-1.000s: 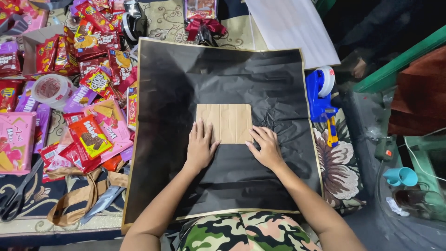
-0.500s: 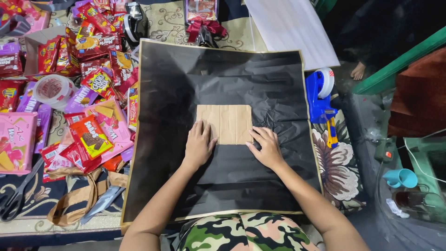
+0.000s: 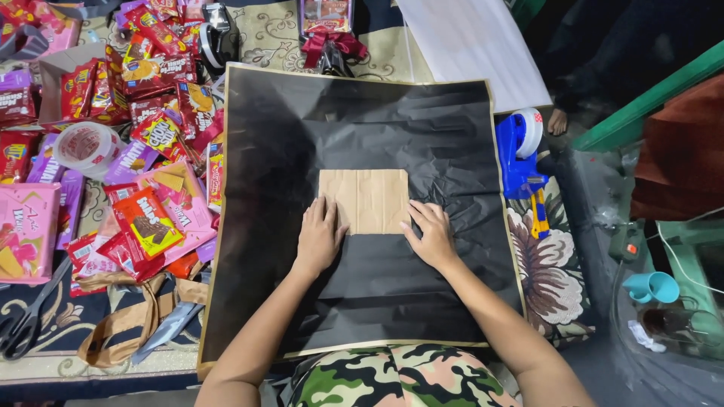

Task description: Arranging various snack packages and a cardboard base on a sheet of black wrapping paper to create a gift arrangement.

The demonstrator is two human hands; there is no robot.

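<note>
Cardboard corners under hands

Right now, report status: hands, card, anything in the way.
Left hand flat on brown card edge. Right hand flat at its other corner. Card centred on black paper. Tape dispenser lies off the sheet.

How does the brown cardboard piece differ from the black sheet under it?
The cardboard piece is tan, small and smooth; the black sheet is dark, far larger and crinkled. The cardboard lies on top at the middle; the sheet lies beneath it. Both lie flat, and the left hand and right hand press down at the cardboard's lower corners.
</note>
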